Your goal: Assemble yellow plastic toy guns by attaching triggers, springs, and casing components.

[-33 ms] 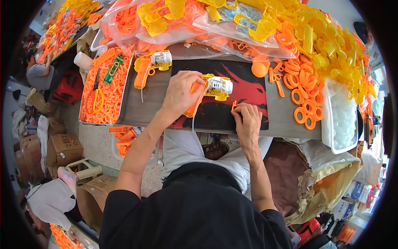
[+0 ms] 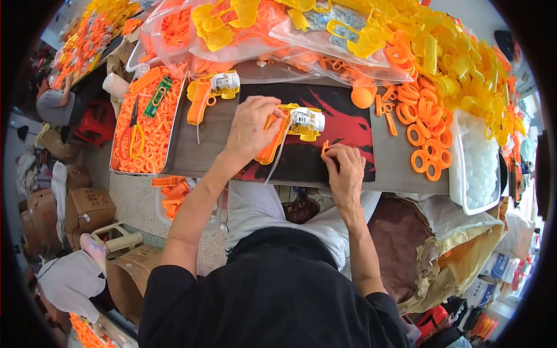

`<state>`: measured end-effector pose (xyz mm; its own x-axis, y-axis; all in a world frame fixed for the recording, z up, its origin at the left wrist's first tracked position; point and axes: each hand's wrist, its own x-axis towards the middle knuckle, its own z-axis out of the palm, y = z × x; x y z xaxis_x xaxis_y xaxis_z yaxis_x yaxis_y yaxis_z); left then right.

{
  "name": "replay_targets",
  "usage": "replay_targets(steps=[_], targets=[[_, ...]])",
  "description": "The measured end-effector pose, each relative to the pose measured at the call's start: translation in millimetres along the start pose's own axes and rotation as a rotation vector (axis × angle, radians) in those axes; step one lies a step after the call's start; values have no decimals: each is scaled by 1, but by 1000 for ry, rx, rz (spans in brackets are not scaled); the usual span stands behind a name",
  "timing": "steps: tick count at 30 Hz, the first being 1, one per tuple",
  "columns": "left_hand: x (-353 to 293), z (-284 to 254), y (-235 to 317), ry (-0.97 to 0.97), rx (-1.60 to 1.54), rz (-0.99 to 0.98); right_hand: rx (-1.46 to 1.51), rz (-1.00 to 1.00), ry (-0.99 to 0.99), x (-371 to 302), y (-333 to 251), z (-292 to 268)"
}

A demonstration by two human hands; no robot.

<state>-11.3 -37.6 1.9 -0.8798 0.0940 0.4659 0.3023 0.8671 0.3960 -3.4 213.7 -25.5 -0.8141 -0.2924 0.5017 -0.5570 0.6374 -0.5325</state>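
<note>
A half-built toy gun [image 2: 307, 119], with an orange handle, yellow casing and white cylinder unit, lies on a black and red mat [image 2: 351, 124]. My left hand [image 2: 252, 129] grips it at its left end, fingers closed over the top of the handle. From it a thin pale tube [image 2: 277, 158] hangs across the handle toward the table's front edge. Right of the handle, my right hand [image 2: 347, 169] pinches a small orange plastic part [image 2: 325, 146], apart from the gun. A second, similar toy gun [image 2: 200, 95] lies to the left of the mat, untouched.
A tray of small orange parts [image 2: 148, 139] holds scissors [image 2: 136, 130] and a green piece [image 2: 158, 97]. Orange rings [image 2: 432, 148] lie at right beside a white bin [image 2: 473, 191]. Bags of parts [image 2: 255, 49] and heaped yellow shells [image 2: 464, 75] line the back. Other people sit at far left.
The pale tube has swung left across the handle, its lower end now nearer me. My left hand has shifted slightly up and left; my right hand with the small orange part, slightly left.
</note>
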Motion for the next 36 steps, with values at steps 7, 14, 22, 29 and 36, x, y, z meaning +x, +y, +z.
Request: replay_targets(steps=[7,14,22,29,36], targets=[[-16,8,13,45,37,-16,105,-32,25,9,-31,21],[-9,12,-2,57,-87,-38,8,-142,44,22,-44,48],[-4,23,-17,85,-254,-25,-123,-228,15,26,-47,51],[3,21,-16,-16,-195,-74,-267,-376,-124,28,-46,42],[8,16,-13,-35,-178,-93,-230,-229,-44,5,-57,61]])
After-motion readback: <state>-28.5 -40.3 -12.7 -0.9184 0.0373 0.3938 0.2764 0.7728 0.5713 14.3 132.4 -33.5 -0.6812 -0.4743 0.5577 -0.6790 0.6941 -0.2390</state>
